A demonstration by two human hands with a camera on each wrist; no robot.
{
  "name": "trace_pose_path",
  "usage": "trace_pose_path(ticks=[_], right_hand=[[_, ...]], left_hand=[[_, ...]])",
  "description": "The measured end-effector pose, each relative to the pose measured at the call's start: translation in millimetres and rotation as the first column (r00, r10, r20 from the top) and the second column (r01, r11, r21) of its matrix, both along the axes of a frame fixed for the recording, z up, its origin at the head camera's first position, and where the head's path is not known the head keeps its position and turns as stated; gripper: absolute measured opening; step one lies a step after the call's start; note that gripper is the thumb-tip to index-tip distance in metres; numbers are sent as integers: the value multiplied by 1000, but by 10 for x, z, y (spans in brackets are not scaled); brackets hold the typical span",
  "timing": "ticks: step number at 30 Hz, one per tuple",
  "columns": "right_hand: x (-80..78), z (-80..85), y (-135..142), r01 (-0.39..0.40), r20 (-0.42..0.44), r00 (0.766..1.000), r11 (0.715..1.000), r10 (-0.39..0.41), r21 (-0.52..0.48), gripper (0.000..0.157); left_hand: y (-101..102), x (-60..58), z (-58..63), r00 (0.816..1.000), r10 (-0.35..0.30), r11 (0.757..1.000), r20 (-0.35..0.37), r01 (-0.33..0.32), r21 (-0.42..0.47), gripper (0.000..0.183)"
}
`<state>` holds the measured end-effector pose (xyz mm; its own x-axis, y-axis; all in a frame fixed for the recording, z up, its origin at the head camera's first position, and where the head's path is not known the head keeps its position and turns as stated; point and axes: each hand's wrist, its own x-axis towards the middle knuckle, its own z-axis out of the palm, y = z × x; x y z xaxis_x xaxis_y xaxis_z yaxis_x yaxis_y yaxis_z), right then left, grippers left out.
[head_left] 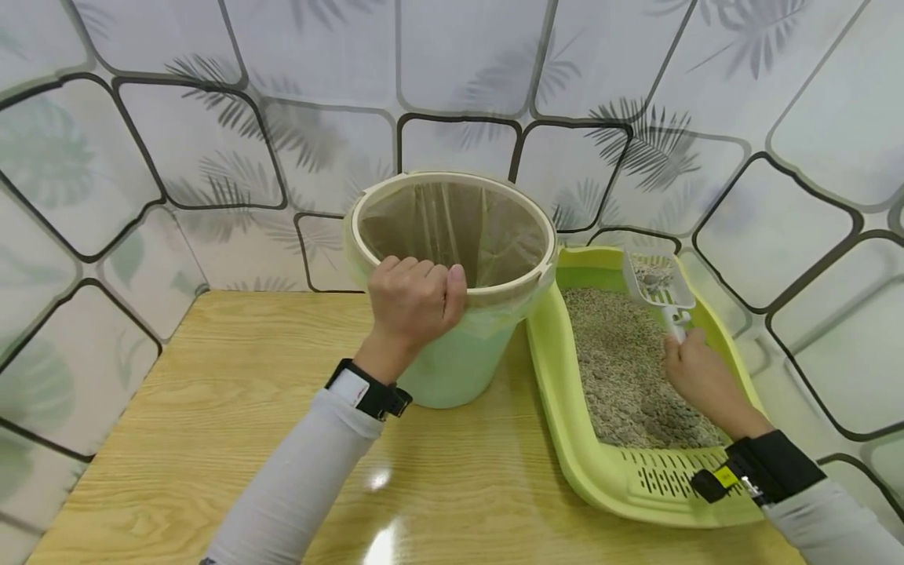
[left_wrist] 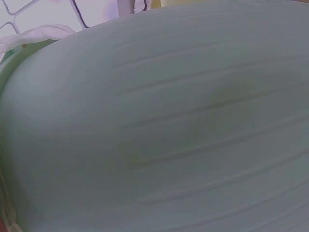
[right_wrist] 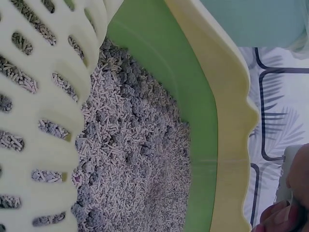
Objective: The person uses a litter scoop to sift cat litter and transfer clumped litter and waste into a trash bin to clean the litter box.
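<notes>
While the left hand (head_left: 417, 302) grips the near side of the cream ring (head_left: 497, 292) crowning a pale green bin (head_left: 459, 369), fingers curled over the edge, the right hand (head_left: 709, 384) holds a white slotted scoop (head_left: 683, 292) by its handle, fingers wrapped round it. Such a grip on the ring probably steadies the bin, and may also secure the translucent liner (head_left: 452, 224), which hangs inside the mouth and folds down over the outer wall. Over the far part of a lime-green tray (head_left: 549, 361), the scoop bears a small heap of litter (head_left: 651, 273); its raised sides seem suited to containing clumps, its slots (visible beneath the heap) to letting finer grains fall. Below lies the bed of pellets (head_left: 628, 369), lumpier towards the near end, where a perforated ledge (head_left: 667, 480) may catch stray grains. Bin and tray stand side by side on the wooden table (head_left: 268, 377), presumably so that both lie within easy reach. Because the left wrist view shows mainly ribbed bin wall, whether bin and tray touch cannot be told with confidence.
</notes>
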<state>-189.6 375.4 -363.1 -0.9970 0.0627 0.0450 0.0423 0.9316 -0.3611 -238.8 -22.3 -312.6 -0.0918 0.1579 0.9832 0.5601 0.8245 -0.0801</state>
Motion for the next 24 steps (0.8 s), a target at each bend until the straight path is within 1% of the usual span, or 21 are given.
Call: trace_pose_path(ticks=[6,8,9,12,13,15,16,19,20,22,24], right_hand=[[-12,6,30,34,-37,999,999,-35,-17,57],[-10,10,46,42,-59,997,999,-41,5,56],[-6,13,54,47,-73,996,999,-45,24,55],[3,25,77,50,-117,992,991,-36,121,49],[6,26,87,40,-136,991,985,-17,166,48],[10,11,100,19,-217,975,965,40,262,42],[11,7,107,11,-238,969,954,64,301,39],[20,8,110,0,-238,967,935,90,354,35],[21,11,106,6,-232,969,934,83,356,33],[21,30,94,18,-166,985,942,40,336,32],[14,33,80,36,-142,990,945,11,324,31]], left_hand=[[-2,-1,12,1000,0,1000,4,0,0,42],[-1,-1,9,1000,2,1000,4,-2,-1,42],[-1,-2,6,1000,4,1000,3,-4,-1,42],[-1,-7,-8,1000,7,1000,-1,-7,-2,42],[-1,-7,-10,1000,8,1000,-2,-8,-3,42],[-3,-8,-14,1000,9,1000,-3,-9,-3,41],[-4,-8,-13,1000,9,1000,-3,-9,-3,41],[-7,-6,-6,1000,6,1000,-4,-6,-2,41],[-8,-7,-3,1000,6,1000,-5,-6,-2,42],[-8,-7,3,1000,5,1000,-6,-5,-2,42],[-7,-9,4,1000,6,1000,-8,-6,-3,42]])
